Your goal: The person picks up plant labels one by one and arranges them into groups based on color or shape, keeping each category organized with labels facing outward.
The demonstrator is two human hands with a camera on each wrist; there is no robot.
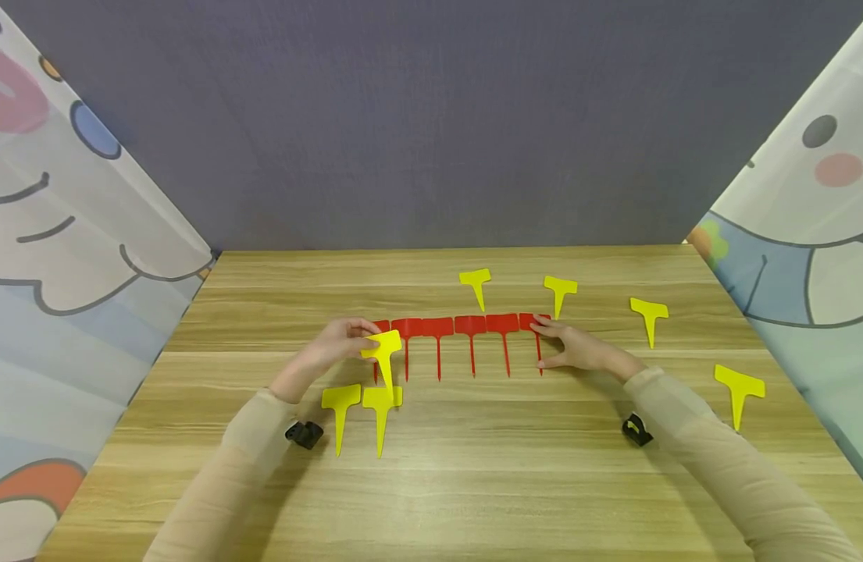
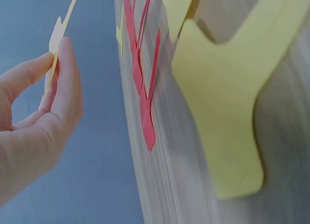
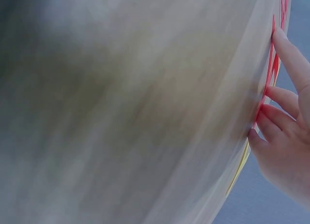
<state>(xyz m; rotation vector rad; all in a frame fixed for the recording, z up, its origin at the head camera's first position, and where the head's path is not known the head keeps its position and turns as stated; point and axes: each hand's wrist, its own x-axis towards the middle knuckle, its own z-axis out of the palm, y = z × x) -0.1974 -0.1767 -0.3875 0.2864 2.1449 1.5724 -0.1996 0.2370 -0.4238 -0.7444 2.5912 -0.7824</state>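
My left hand (image 1: 329,348) pinches a yellow T-shaped plant label (image 1: 385,343) by its wide head, between thumb and fingers. In the head view the label's stake points down toward me; it overlaps the left end of a row of several red T-shaped plant labels (image 1: 469,325). Just below lie two yellow plant labels side by side, the left one (image 1: 341,396) and the right one (image 1: 380,400). My right hand (image 1: 579,348) touches the rightmost red plant label (image 1: 526,321) with spread fingers, fingertips on its head and thumb beside its stake tip.
Several more yellow labels lie spread on the wooden table (image 1: 459,499): two behind the row, one (image 1: 649,310) and another (image 1: 739,382) off to the right. A dark grey panel (image 1: 445,125) stands at the back, with cartoon-printed curtains (image 1: 87,312) at both sides.
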